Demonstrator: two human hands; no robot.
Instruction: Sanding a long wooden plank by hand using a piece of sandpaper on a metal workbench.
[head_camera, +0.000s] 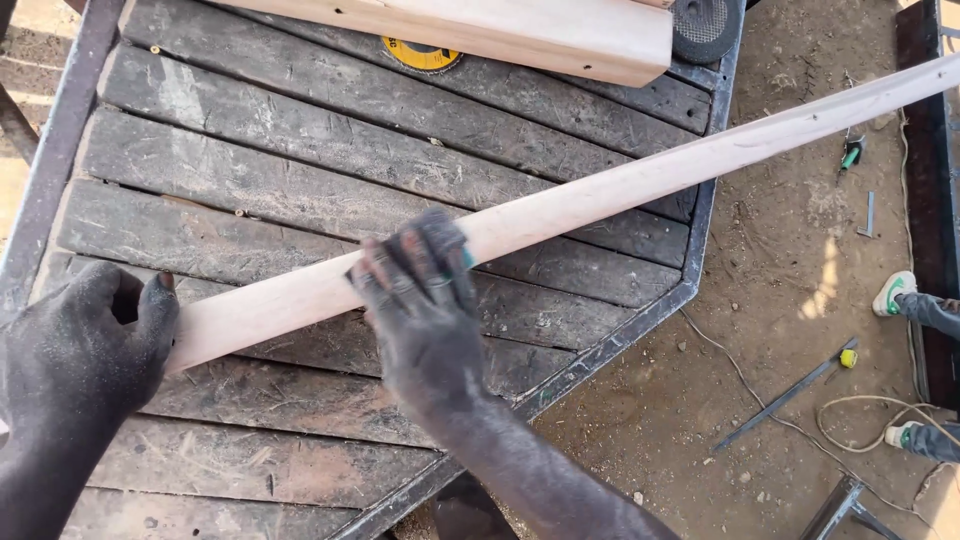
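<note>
gripping the near end of a long pale wooden pole (600, 190), the left hand (80, 350) sits at the left edge of the view, fingers and thumb curled tight around the wood. the pole runs from there up and to the right, slanting across a table (300, 140) of dark, worn planks in a metal frame and reaching out past the table's edge over the dirt ground (790, 270). further right, the right hand (420, 300) lies over the pole near its middle, fingers wrapped down across the top of it and pressed against the wood; something small and blue-green shows under the fingertips, too hidden to tell what. at the top of the table lie a thick pale beam (520, 35), a yellow disc (422, 55) half under it, and a dark grinding disc (705, 28). at the far right, on the dirt, stand another person's shoes (893, 292), with a cord (870, 410) and small tools scattered near them.
</note>
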